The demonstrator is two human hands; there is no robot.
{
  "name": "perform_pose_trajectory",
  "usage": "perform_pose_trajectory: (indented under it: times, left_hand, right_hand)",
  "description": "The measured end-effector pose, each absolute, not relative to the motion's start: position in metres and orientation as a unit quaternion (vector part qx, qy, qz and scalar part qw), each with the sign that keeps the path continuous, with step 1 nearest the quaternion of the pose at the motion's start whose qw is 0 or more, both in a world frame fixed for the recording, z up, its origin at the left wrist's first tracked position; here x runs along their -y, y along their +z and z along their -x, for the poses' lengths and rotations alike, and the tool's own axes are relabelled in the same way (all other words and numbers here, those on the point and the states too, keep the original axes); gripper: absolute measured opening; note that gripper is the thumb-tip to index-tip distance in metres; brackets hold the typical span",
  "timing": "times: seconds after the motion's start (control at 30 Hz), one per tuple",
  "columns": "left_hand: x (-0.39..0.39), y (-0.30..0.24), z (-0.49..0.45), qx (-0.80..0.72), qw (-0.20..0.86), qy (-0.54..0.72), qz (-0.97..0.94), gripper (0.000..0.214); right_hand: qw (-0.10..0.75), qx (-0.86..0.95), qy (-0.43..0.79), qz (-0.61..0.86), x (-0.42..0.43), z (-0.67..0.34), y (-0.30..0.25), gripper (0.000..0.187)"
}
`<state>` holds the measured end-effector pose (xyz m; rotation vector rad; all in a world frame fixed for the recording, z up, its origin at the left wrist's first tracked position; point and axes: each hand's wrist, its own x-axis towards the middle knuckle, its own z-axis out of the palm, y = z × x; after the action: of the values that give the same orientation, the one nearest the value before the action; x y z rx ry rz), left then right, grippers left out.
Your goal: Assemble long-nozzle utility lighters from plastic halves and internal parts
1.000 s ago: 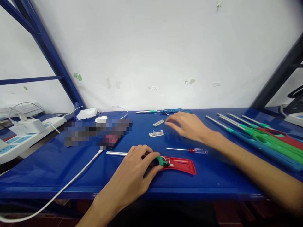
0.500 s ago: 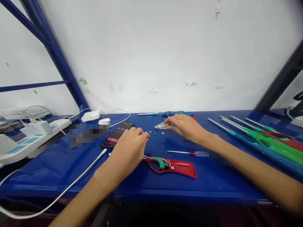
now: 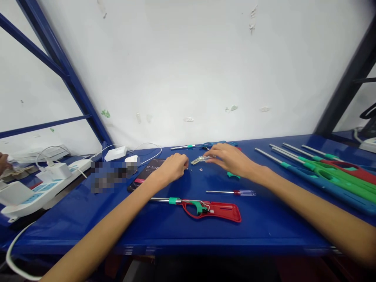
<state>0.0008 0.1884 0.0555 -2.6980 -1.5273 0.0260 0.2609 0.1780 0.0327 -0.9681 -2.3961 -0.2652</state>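
Note:
My right hand [image 3: 226,157] pinches a clear plastic lighter fuel tank [image 3: 200,159] with a pale fitting at its left end, just above the bench. My left hand [image 3: 175,166] is closed at the fingertips over a small metal piece [image 3: 187,168], mostly hidden by the fingers. Another small metal piece [image 3: 201,169] lies between the hands. In front of them rests an opened long-nosed gas lighter [image 3: 225,211], its red half-shell showing a green trigger [image 3: 199,206] and white wires. A screwdriver [image 3: 230,192] with a clear and red handle lies behind it.
Several long lighters [image 3: 323,176] in blue, green and red lie at the right. Another blue lighter [image 3: 217,145] lies by the wall, and a green part [image 3: 233,175] under my right wrist. At left are a phone [image 3: 147,172], power strip [image 3: 49,184] and another person's hand [image 3: 2,162].
My left hand has moved away from the lighter's barrel and closed down at the small metal piece. My right hand keeps the clear tank in nearly the same place. The view has shifted slightly.

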Motion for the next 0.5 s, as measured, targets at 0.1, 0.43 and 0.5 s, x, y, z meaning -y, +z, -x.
perform_pose_trajectory:
  times: [0.1,0.43,0.5]
  left_hand:
    - [-0.183,0.051,-0.004,0.500,0.033,-0.008,0.865,0.037]
    - [-0.174,0.035,-0.019,0.523,0.020,-0.069,0.849,0.039]
    - [-0.175,0.037,-0.017,0.530,0.000,-0.089,0.843,0.038]
  right_hand:
    - [0.275,0.889,-0.090,0.354,-0.176,-0.258,0.031,0.033]
    - [0.287,0.883,-0.064,0.365,-0.166,-0.251,0.028,0.031]
    - [0.286,0.882,-0.061,0.369,-0.166,-0.251,0.028,0.031]
